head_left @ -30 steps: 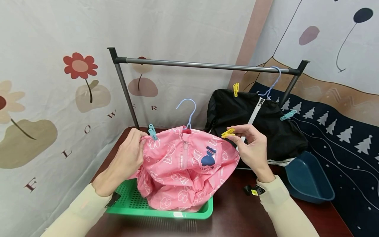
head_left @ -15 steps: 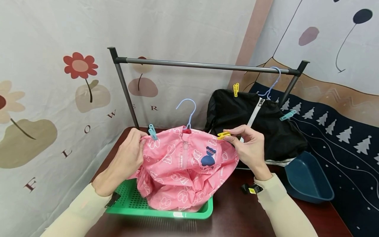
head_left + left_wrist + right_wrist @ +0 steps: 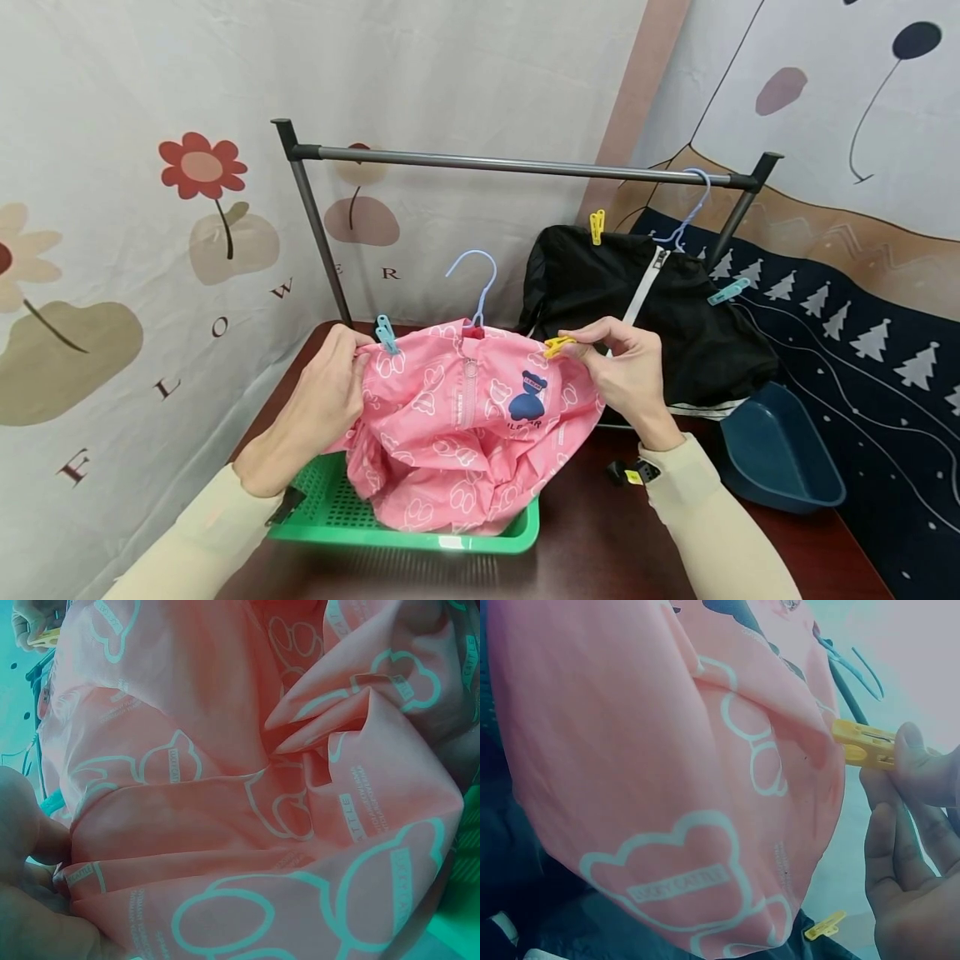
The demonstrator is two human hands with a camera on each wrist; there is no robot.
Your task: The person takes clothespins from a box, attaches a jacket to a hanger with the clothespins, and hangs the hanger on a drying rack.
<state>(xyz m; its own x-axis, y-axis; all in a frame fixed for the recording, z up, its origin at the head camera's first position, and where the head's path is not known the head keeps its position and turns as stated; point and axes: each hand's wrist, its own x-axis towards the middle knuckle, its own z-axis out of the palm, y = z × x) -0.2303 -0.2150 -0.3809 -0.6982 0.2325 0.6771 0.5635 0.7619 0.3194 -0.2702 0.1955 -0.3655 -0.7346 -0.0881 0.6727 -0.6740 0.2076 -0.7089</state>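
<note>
A pink jacket (image 3: 435, 450) with white bear outlines and a blue bear print is on a light blue hanger (image 3: 486, 287), whose hook sticks up from the collar. My left hand (image 3: 318, 404) grips the jacket's left shoulder, close to a blue clothespin (image 3: 386, 333) clipped there. With thumb and fingers, my right hand (image 3: 630, 367) pinches a yellow clothespin (image 3: 558, 346) at the right shoulder. In the right wrist view the jaws of that yellow clothespin (image 3: 862, 742) overlap the pink cloth edge.
Under the jacket stands a green basket (image 3: 420, 542). A dark metal rack (image 3: 480, 162) rises behind. From it hangs a black jacket (image 3: 585, 283) with a yellow clothespin (image 3: 597, 227) and a blue clothespin (image 3: 729, 291). A dark blue bin (image 3: 783, 450) stands at right.
My right hand has moved left with the yellow clothespin, from beside the jacket's right shoulder onto its edge. My left hand has stayed in place.
</note>
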